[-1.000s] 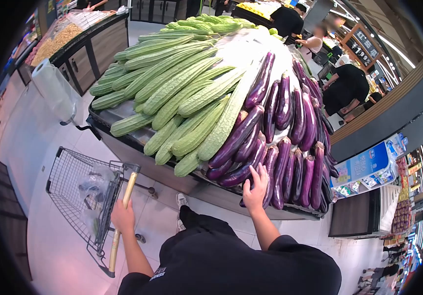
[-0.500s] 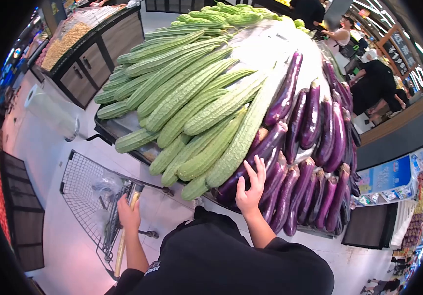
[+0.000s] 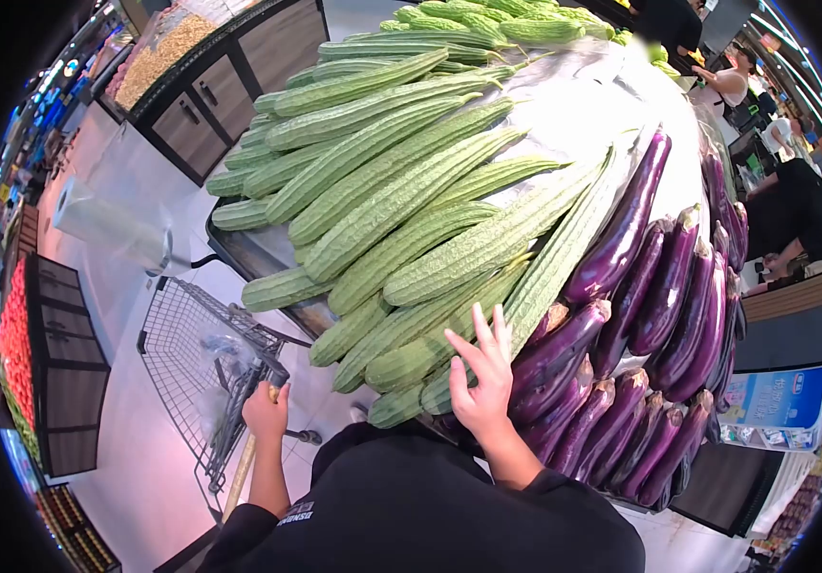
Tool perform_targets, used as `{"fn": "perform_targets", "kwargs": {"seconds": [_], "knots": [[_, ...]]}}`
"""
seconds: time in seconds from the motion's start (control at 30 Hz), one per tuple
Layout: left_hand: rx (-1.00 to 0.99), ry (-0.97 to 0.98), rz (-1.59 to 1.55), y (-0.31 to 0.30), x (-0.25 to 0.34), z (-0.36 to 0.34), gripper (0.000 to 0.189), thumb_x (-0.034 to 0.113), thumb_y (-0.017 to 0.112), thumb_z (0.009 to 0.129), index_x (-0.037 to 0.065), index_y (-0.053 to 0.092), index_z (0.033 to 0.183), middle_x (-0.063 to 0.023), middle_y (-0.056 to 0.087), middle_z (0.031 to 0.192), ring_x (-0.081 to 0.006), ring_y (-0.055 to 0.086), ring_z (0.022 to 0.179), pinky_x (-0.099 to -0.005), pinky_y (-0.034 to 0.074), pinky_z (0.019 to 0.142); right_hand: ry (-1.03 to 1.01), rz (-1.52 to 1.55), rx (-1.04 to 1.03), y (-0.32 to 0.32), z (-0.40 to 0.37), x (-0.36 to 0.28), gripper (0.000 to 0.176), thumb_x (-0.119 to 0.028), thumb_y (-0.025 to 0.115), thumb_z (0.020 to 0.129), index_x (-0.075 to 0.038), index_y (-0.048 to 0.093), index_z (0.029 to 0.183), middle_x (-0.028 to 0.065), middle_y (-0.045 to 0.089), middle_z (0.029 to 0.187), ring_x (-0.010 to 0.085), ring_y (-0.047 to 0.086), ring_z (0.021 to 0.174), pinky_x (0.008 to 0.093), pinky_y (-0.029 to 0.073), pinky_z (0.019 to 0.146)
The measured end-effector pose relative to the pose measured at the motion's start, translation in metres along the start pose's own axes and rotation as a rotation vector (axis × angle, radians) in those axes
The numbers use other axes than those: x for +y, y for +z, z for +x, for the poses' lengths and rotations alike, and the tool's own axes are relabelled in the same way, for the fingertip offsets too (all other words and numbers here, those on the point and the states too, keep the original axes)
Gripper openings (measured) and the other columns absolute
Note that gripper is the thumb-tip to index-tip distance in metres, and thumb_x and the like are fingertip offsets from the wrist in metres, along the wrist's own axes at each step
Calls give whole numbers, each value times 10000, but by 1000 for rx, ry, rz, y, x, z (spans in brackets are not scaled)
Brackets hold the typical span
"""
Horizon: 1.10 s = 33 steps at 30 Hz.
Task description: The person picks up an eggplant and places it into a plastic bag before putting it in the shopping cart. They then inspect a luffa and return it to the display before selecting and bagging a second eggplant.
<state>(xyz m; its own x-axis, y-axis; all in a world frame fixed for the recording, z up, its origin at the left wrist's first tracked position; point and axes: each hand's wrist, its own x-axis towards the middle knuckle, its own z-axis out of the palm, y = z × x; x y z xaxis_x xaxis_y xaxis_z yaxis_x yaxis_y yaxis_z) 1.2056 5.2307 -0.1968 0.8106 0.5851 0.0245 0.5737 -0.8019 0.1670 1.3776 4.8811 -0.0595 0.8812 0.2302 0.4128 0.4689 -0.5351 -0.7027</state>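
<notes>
My left hand [image 3: 266,413] is wrapped round the handle [image 3: 240,477] of a wire shopping cart [image 3: 181,349] at my left. A clear plastic bag [image 3: 224,351] lies in the cart. My right hand [image 3: 483,390] is raised with its fingers spread and holds nothing. In this view it overlaps the near ends of the long green ridged luffas [image 3: 430,224], close to where they meet the glossy purple eggplants [image 3: 564,349]. The luffas lie in a fanned pile on the left of the display, and the eggplants are stacked on its right.
A roll of clear plastic bags [image 3: 110,227] is mounted beside the display's left corner. Dark wooden cabinets [image 3: 229,81] stand behind it, and a bin of red produce [image 3: 15,334] is far left. At right are a blue sign [image 3: 764,399] and a person in black [image 3: 793,220].
The view has shifted, so the display appears lower and further right. My right hand has moved left from the eggplants toward the luffa ends. My left hand stays on the cart handle.
</notes>
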Motion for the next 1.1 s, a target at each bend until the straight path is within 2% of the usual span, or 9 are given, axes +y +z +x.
{"fn": "perform_targets", "kwargs": {"seconds": [0.17, 0.27, 0.4, 0.63, 0.8, 0.9, 0.97, 1.0, 1.1], "knots": [[79, 17, 13, 10, -7, 10, 401, 446, 707, 860, 65, 588, 821, -166, 643, 719, -413, 625, 666, -512, 467, 615, -39, -48, -130, -4, 18, 4, 413, -95, 645, 835, -131, 685, 1244, 206, 428, 1524, 490, 305, 1438, 659, 226, 1133], [75, -8, -6, 2, -21, 18, 405, 452, 702, 863, 65, 593, 813, -172, 641, 705, -417, 621, 666, -512, 464, 620, -41, -235, -309, 0, 38, -13, 616, -223, 676, 878, -171, 492, 1464, 256, 207, 1611, 488, 184, 1477, 654, 189, 1148], [63, -53, -18, 5, -23, 26, 431, 481, 700, 855, 70, 596, 779, -182, 637, 685, -421, 620, 653, -520, 460, 611, -71, -507, -445, 15, 55, -5, 786, -345, 713, 867, -174, 354, 1544, 285, 147, 1615, 466, 173, 1487, 619, 181, 1169], [115, -10, -100, 8, -35, 36, 485, 534, 682, 849, 68, 597, 744, -187, 631, 659, -431, 615, 628, -526, 460, 593, 24, -576, -405, 35, 40, -12, 827, -347, 732, 854, -169, 330, 1554, 264, 131, 1627, 442, 138, 1505, 590, 163, 1187], [73, -18, -219, 3, -45, 24, 491, 557, 675, 846, 67, 636, 831, -181, 645, 680, -425, 624, 643, -520, 471, 621, -83, -184, -158, 87, 11, -84, 543, -73, 675, 831, -63, 554, 1360, 227, 385, 1526, 428, 302, 1456, 518, 259, 1182], [-43, 1, -321, -1, -66, 10, 454, 477, 727, 824, 55, 664, 981, -177, 677, 819, -396, 653, 769, -494, 490, 690, -203, 155, -413, 154, -11, -136, 499, -62, 676, 825, -55, 584, 1316, 193, 524, 1372, 375, 476, 1317, 453, 370, 1114], [75, 268, -643, -6, -95, 1, 432, 351, 767, 798, 51, 658, 1089, -177, 666, 999, -374, 640, 941, -474, 490, 807, -265, 245, -660, 196, -19, -179, 663, -92, 712, 820, -61, 461, 1433, 202, 523, 1351, 369, 498, 1280, 427, 417, 1073], [107, 191, -554, -24, -115, -12, 397, 247, 762, 795, 39, 654, 1115, -175, 629, 1106, -366, 591, 1060, -469, 465, 897, -293, 244, -739, 216, -26, -192, 691, -110, 717, 823, -69, 435, 1453, 204, 513, 1359, 370, 495, 1280, 431, 418, 1074], [413, -293, -335, -33, -232, -63, 418, 242, 731, 827, 8, 624, 1157, -200, 615, 1125, -394, 561, 1088, -495, 440, 946, -350, 214, -874, 279, -43, -214, 713, -163, 715, 835, -80, 411, 1474, 217, 498, 1370, 384, 489, 1278, 446, 419, 1073]]}}
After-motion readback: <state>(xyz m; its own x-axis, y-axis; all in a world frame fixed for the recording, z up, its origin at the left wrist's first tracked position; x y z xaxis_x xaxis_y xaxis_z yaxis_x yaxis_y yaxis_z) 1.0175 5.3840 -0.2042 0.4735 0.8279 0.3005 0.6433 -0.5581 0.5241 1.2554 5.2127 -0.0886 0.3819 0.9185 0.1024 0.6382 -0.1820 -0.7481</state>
